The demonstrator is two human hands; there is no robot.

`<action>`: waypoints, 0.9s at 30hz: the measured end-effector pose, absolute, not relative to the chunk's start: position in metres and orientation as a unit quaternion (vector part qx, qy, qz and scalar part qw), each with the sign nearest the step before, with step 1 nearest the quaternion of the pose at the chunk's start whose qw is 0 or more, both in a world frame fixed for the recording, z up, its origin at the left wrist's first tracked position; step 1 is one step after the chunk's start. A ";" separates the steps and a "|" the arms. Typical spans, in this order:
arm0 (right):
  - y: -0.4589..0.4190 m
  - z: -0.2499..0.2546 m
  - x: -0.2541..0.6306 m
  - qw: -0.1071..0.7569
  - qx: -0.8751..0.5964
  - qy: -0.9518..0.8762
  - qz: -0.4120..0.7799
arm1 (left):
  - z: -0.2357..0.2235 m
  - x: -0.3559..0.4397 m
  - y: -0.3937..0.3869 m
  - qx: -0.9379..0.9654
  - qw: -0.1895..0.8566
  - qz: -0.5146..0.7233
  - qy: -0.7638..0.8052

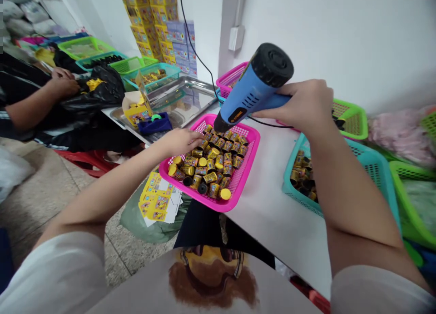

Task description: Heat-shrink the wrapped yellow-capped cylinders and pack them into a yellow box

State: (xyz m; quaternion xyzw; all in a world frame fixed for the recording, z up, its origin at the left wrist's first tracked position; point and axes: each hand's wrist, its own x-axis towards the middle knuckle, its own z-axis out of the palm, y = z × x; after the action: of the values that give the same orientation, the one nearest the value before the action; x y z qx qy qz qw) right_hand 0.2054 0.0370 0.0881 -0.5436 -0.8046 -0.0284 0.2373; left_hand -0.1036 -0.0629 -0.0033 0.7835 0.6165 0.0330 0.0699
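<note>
My right hand (306,105) is wrapped round the handle of a blue and black heat gun (250,96). The gun is tilted, and its black nozzle points down over the far side of a pink basket (250,177). Inside the basket lie many small printed cylinders (213,153) with yellow or black ends, some upright and some on their sides. Over the basket's left rim reaches my left hand (180,141), its fingers stretched out and the tips at the cylinders near the nozzle. I cannot see it gripping any of them.
A teal basket (289,186) with more cylinders stands under my right forearm. At the left are a metal tray (200,98), an open yellow box (136,112) and a blue tape dispenser (158,125). A co-worker's hands (63,84) are beside a black bag (105,89). The gun's cord hangs behind.
</note>
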 end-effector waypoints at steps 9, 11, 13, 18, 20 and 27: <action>0.040 0.083 0.213 0.283 -0.564 -0.776 -0.017 | -0.027 -0.099 -0.058 0.781 0.065 -0.067 0.617; 0.042 0.079 0.208 0.282 -0.538 -0.794 0.015 | -0.014 -0.110 -0.086 0.790 0.061 -0.050 0.608; 0.045 0.074 0.198 0.281 -0.511 -0.811 0.042 | -0.003 -0.122 -0.114 0.795 0.049 -0.009 0.604; 0.047 0.064 0.165 0.251 -0.478 -0.841 0.030 | 0.022 -0.135 -0.170 0.776 0.027 0.127 0.618; 0.045 0.063 0.155 0.235 -0.469 -0.851 0.021 | 0.029 -0.134 -0.185 0.766 0.017 0.157 0.623; 0.038 0.076 0.167 0.204 -0.474 -0.856 0.016 | 0.042 -0.129 -0.202 0.767 -0.007 0.215 0.604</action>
State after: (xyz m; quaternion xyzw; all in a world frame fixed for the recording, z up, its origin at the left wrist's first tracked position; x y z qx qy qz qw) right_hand 0.1671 0.0375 0.0758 -0.4743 -0.8563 0.0156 0.2040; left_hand -0.1291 -0.2022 0.0418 0.7672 0.6041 0.2154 -0.0070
